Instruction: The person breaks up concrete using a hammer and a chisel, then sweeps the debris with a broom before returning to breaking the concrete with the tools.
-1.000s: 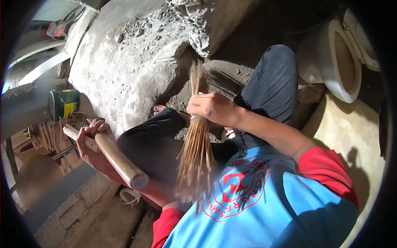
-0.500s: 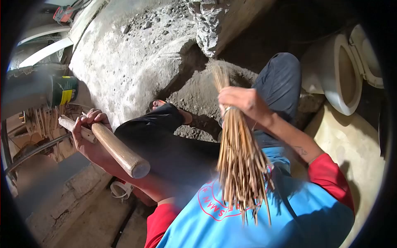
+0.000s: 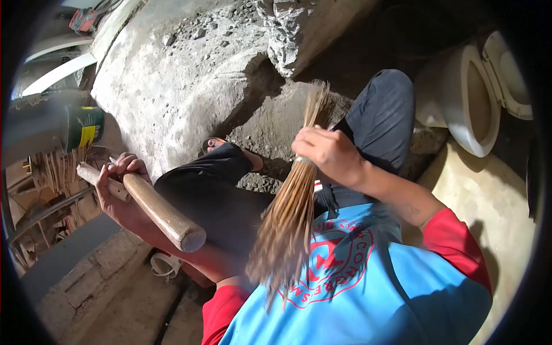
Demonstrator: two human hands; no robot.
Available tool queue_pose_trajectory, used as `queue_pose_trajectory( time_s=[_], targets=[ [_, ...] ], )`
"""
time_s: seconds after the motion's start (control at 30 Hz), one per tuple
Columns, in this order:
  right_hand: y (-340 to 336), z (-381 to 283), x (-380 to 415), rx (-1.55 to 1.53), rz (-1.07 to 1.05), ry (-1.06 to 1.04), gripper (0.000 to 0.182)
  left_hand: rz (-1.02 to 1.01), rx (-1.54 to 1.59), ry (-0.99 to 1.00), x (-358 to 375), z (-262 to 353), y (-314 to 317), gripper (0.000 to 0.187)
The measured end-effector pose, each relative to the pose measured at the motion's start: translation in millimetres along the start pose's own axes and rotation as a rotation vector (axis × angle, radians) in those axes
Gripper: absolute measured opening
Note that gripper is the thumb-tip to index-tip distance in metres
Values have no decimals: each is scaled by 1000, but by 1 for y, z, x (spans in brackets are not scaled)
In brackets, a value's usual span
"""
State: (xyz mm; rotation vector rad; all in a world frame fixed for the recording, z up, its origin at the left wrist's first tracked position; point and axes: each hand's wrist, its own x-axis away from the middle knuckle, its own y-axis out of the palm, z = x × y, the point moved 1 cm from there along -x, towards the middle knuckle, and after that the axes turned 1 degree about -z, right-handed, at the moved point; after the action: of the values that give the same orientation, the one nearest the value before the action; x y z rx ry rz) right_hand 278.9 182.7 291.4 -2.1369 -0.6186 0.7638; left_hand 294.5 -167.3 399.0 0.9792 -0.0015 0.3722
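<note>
My right hand (image 3: 329, 152) is closed round the bound neck of a bundle of thin sticks (image 3: 287, 210). The bundle's wide, cut ends fan out over the blue shirt and are blurred; its thin tips point up past the hand. On the other side, my left hand (image 3: 122, 175) has curled fingers between a smooth, thick wooden handle (image 3: 164, 213) and a rougher, pale wooden piece (image 3: 95, 175). The handle's round end points down and right. The fingers' hold on both pieces is partly hidden behind the handle.
Broken concrete and rubble (image 3: 195, 80) lie ahead. A toilet bowl (image 3: 474, 103) stands at the right, beside a pale yellowish surface (image 3: 460, 184). At the left are a dark green bucket (image 3: 85, 127), upright sticks and a metal bar. A white cup (image 3: 165, 265) is lower left.
The bundle has swung: its wide end moved left and its thin tips tilted right. My right hand has shifted slightly left and down. The left hand's hold looks the same.
</note>
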Motion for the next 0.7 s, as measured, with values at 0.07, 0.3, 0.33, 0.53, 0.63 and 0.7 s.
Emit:
queue_pose_trajectory(
  time_s=[0.07,0.3,0.33,0.53,0.63,0.7],
  targets=[
    [4,-9,-4,-80,7,-41,11,5,-15,17,-4,1,-2,15],
    [63,62,-5,-97,-122,-9,14,2,-20,51,2,-5,8,14],
    [56,67,-4,-116,-25,-72,10,-26,5,48,2,-5,9,13],
    [-28,23,7,11,-8,-102,10,-25,45,42,1,-6,3,11],
    [-23,-3,2,-65,-28,-194,14,-1,25,58,-2,-7,6,13],
    [2,-3,-4,-118,10,-235,17,-9,-2,52,-3,-6,3,14]
  ],
)
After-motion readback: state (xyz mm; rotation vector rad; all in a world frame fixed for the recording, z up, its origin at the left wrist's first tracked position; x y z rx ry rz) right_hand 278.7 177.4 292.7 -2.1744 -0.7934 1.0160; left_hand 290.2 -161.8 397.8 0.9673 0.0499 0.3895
